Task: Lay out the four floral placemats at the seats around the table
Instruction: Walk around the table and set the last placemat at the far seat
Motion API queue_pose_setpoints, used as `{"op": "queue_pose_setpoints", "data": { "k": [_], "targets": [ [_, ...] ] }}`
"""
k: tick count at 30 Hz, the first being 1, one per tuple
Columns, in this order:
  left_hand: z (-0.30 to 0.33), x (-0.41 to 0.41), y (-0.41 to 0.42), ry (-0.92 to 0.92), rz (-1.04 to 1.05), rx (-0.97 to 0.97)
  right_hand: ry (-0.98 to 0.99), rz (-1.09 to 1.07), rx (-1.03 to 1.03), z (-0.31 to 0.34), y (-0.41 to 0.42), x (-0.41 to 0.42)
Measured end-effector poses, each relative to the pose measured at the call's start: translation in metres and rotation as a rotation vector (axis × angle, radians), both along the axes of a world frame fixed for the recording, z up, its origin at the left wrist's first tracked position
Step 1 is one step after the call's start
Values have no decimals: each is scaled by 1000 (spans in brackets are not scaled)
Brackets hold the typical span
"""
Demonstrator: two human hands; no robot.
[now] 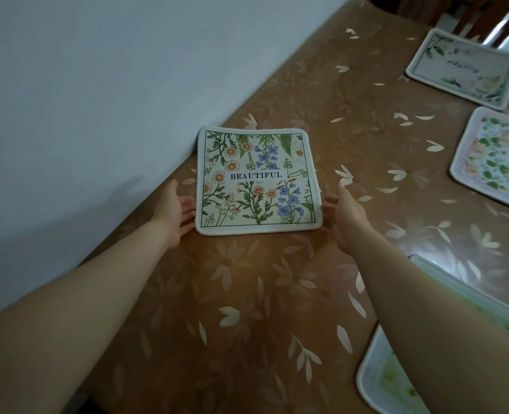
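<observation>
I see a square cloth mat with daisies, blue flowers and the word BEAUTIFUL (254,179) lying flat on the shiny brown table with pale petals (247,294), close to the grey wall (83,85). My left hand (174,212) and right hand (344,213) sit beside its edges, fingers straight and loose, holding nothing. Three more flowery mats (464,68) lie far right.

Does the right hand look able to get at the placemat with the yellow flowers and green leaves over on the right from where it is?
Probably yes. The right hand is open beside the BEAUTIFUL placemat, and only bare tablecloth lies between it and the leafy placemat. It looks like a stretch, though.
</observation>
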State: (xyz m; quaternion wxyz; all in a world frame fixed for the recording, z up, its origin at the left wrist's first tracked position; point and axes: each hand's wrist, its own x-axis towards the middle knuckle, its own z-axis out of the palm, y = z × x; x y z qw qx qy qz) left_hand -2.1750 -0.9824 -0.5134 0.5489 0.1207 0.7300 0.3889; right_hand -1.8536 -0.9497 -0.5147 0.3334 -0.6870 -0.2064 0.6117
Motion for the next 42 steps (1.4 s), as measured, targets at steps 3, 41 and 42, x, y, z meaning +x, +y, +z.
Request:
{"op": "queue_pose_setpoints", "data": {
  "k": [3, 41, 42],
  "targets": [
    [1, -2, -5, -2, -16, -10, -23, 36, -26, 2, -8, -1],
    [-16, 8, -152, 210, -31, -138, 37, 91, -217, -20, -197, 11],
    [-17, 8, -160, 223, -21, -134, 52, 98, -224, -20, -208, 8]
  ]
}}
